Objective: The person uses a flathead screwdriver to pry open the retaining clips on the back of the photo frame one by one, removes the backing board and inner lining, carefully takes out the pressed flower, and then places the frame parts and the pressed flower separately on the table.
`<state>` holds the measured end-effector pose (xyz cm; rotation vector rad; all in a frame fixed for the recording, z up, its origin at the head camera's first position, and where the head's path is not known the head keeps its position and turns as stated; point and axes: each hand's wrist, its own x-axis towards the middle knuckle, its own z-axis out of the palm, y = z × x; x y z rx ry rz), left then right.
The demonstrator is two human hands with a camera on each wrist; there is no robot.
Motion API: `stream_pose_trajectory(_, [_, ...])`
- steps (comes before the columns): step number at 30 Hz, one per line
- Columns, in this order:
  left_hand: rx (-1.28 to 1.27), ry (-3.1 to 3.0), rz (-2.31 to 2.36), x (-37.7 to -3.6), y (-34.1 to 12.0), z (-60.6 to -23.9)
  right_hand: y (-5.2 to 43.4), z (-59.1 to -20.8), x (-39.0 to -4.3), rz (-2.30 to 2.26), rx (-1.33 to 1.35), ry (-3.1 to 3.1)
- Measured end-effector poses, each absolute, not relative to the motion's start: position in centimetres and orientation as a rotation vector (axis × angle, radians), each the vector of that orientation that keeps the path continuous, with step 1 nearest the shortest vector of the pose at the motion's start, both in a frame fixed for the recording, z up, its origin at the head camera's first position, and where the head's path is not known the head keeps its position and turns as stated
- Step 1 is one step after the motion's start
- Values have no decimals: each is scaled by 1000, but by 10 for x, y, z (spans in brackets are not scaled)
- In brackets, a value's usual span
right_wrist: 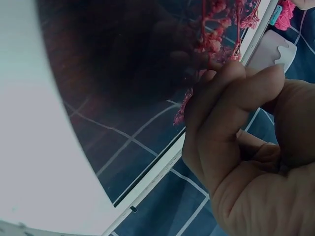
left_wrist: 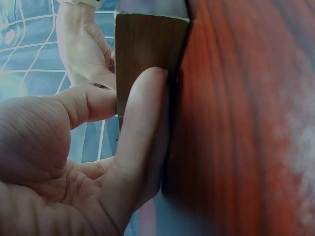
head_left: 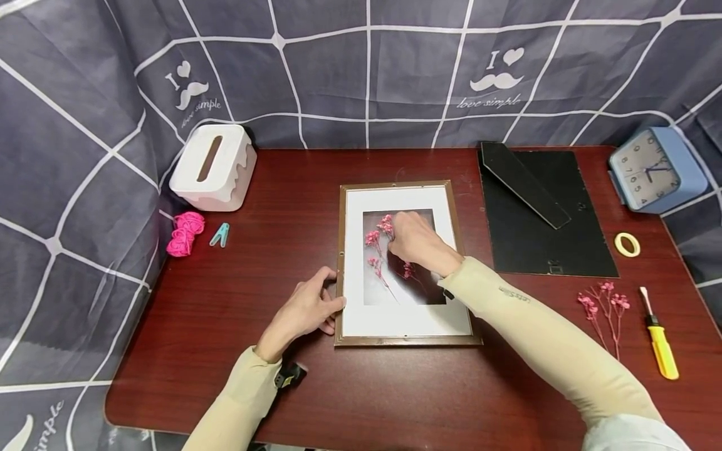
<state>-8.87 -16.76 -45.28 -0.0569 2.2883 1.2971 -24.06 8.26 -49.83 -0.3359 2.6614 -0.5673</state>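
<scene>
A brown picture frame (head_left: 396,341) with a white mat lies flat in the middle of the dark red table (head_left: 225,351). Pink dried flower sprigs (head_left: 373,241) lie in its dark opening. My right hand (head_left: 397,227) hovers over that opening, its curled fingers pinching a sprig near the top. The right wrist view shows those fingertips (right_wrist: 231,83) bunched against the pink flowers (right_wrist: 216,29). My left hand (head_left: 329,300) grips the frame's left edge near the bottom corner. In the left wrist view a finger (left_wrist: 142,123) lies along the brown frame edge (left_wrist: 147,44).
A black frame backing (head_left: 541,213) with its stand lies to the right. Around it are a blue clock (head_left: 654,169), tape roll (head_left: 627,244), loose pink sprig (head_left: 603,310) and yellow screwdriver (head_left: 661,344). At left are a white tissue box (head_left: 213,164), pink string (head_left: 183,233) and blue clip (head_left: 220,235).
</scene>
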Motion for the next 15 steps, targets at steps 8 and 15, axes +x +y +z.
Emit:
stream_pose_trajectory(8, [-52, 2296, 1298, -88, -168, -453, 83, -498, -242, -575, -328, 2639])
stream_pose_trajectory(15, [-55, 2291, 1305, -88, -168, -453, 87, -488, -241, -601, -306, 2544])
